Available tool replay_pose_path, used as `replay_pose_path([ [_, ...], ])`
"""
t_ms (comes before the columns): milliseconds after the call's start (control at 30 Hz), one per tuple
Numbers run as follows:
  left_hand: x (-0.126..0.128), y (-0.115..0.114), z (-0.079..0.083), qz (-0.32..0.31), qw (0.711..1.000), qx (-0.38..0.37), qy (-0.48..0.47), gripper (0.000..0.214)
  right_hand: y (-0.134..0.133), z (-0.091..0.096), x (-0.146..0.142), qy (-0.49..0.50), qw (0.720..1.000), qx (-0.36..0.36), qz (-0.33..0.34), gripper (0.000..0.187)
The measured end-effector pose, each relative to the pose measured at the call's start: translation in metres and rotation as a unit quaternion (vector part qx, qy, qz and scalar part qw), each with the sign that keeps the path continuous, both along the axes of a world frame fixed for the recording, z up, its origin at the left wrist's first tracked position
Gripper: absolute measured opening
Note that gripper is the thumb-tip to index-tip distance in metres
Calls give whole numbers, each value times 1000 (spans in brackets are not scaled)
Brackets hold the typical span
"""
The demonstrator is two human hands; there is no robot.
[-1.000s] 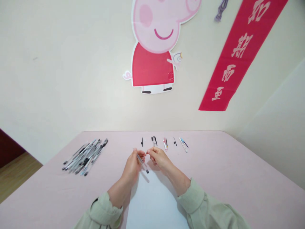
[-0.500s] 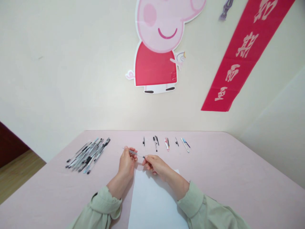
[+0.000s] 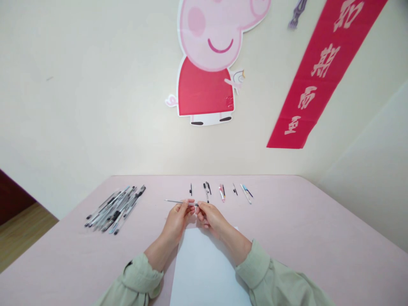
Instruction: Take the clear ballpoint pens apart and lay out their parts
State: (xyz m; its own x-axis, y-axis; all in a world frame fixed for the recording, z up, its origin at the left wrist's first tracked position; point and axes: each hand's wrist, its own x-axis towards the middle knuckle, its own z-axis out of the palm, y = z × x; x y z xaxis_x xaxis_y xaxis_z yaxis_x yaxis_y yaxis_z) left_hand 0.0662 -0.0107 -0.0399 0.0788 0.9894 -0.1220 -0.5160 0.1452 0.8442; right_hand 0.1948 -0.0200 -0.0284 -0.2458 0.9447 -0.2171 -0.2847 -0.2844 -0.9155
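A slim clear pen (image 3: 174, 201) lies nearly level in the air above the table, its thin end pointing left. My left hand (image 3: 179, 219) is closed on it, pinching it between thumb and fingers near its right part. My right hand (image 3: 210, 216) is closed at the dark right end of the same pen, thumb and forefinger pressed together there. The two hands almost touch. Below them lies a blank white sheet of paper (image 3: 207, 272), its far edge partly under my right wrist.
A pile of pens (image 3: 116, 208) lies on the left of the pink table (image 3: 306, 238). Toward the back edge sit small groups of pen parts, among them a pink pen piece (image 3: 221, 193) and a white pen barrel (image 3: 245, 194). Behind stands a wall (image 3: 95, 106).
My left hand has slid right along the pen, closer to my right hand. More of the pen now sticks out to the left, and it lies more level.
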Motion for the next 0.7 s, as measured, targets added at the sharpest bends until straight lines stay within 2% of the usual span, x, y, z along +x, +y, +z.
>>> replay_pose_path([
  [333, 0, -1, 9, 5, 1000, -5, -8, 24, -1, 1, -2, -14, 998, 54, -16, 33],
  [467, -1, -2, 12, 18, 1000, -15, -2, 23, 0, 1, -2, -70, 993, 93, -27, 32],
  [700, -3, 0, 13, 48, 999, -19, 3, 29, 5, -3, -2, -172, 954, 234, -71, 22],
])
